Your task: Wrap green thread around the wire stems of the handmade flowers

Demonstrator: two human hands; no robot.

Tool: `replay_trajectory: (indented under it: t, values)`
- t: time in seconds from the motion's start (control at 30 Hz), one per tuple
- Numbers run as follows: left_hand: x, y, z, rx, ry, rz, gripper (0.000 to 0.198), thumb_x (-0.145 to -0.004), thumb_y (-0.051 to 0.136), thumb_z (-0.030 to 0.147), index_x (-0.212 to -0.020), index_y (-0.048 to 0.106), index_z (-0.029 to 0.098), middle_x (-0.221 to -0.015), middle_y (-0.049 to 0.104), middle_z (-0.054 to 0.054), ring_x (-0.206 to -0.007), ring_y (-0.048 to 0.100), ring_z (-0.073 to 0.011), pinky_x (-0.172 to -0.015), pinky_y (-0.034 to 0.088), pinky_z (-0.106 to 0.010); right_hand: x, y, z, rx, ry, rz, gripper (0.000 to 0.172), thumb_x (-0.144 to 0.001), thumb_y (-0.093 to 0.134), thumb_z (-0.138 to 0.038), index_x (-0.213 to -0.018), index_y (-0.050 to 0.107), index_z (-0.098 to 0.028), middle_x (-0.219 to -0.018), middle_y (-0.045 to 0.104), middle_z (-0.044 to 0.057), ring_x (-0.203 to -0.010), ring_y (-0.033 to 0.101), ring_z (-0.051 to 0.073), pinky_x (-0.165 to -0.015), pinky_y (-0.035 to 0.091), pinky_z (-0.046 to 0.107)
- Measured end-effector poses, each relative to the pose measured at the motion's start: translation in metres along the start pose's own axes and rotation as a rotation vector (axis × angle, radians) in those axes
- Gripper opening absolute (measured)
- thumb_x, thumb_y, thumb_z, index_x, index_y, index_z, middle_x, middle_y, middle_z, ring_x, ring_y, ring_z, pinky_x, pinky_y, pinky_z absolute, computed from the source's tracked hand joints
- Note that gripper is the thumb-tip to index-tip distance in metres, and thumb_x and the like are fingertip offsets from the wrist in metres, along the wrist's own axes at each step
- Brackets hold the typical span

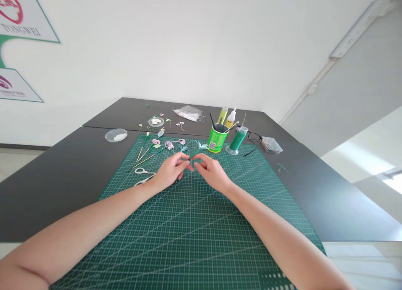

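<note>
Slantwise, the blue flower (202, 146) points away and rightward, green can (216, 140) just beyond, left hand (170, 170) pinching its stem (195, 154), right hand (214, 172)'s grip unclear.

Bright green cylindrical can (216, 140), slim dark sticks (212, 121) poking out. Black-framed eyeglasses (255, 137) right of can; flat rectangular clear-sided box (271, 145) farther right of it. Crumpled clear plastic bag (187, 111) behind-left of can. White, green-edged wall sign (27, 16) lettered TONGWEI, far upper left of can.
</note>
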State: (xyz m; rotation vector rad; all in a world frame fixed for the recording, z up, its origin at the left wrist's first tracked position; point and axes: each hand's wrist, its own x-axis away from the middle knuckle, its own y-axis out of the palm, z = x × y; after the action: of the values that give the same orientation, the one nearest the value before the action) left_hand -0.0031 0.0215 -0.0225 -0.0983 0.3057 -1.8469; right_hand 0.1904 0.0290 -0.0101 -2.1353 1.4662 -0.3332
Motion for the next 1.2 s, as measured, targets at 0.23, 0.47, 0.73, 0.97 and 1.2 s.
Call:
replay_trajectory:
  t: [0.23,0.47,0.73,0.97,1.2]
  values:
    - [0.001,0.001,0.002,0.003,-0.014,0.002,0.026,-0.094,0.055,0.043,-0.103,0.054,0.019,-0.085,0.076,-0.005,-0.045,0.05,-0.0089,-0.047,0.037,-0.024,0.0,0.0,0.0,0.007,-0.016,-0.002,0.018,-0.094,0.052,-0.029,-0.106,0.064,-0.023,-0.051,0.037,-0.008,-0.047,0.032,0.012,-0.05,0.024,0.026]
    - [0.001,-0.001,0.0,-0.041,-0.025,0.05,0.026,-0.094,0.056,0.043,-0.104,0.054,0.019,-0.087,0.077,-0.005,-0.046,0.05,-0.0101,-0.048,0.039,-0.025,0.0,0.0,0.001,0.017,-0.032,-0.004,0.024,-0.095,0.05,-0.029,-0.112,0.066,-0.023,-0.051,0.038,-0.008,-0.048,0.032,0.012,-0.05,0.025,0.027]
    - [-0.002,-0.004,-0.005,-0.081,-0.079,0.095,0.024,-0.089,0.058,0.042,-0.099,0.055,0.021,-0.084,0.077,-0.004,-0.045,0.048,-0.0114,-0.047,0.039,-0.025,0.001,-0.01,0.0,0.132,-0.15,0.013,0.022,-0.093,0.055,-0.029,-0.105,0.073,-0.022,-0.048,0.034,-0.008,-0.047,0.033,0.012,-0.053,0.029,0.026]
    - [-0.003,-0.009,0.002,-0.137,-0.097,0.182,0.024,-0.091,0.056,0.038,-0.105,0.056,0.019,-0.087,0.078,-0.005,-0.047,0.048,-0.0116,-0.049,0.04,-0.026,0.0,-0.013,0.002,0.203,-0.216,0.02,0.022,-0.095,0.056,-0.03,-0.089,0.076,-0.022,-0.05,0.045,-0.005,-0.049,0.036,0.011,-0.054,0.03,0.026]
    - [-0.002,-0.011,0.0,-0.245,-0.126,0.071,0.023,-0.088,0.06,0.037,-0.101,0.068,0.02,-0.083,0.078,-0.003,-0.054,0.06,-0.0151,-0.052,0.043,-0.026,0.008,-0.019,-0.014,-0.073,-0.186,-0.025,0.031,-0.089,0.065,-0.047,-0.087,0.082,-0.022,-0.05,0.042,-0.003,-0.05,0.026,0.01,-0.048,0.022,0.026]
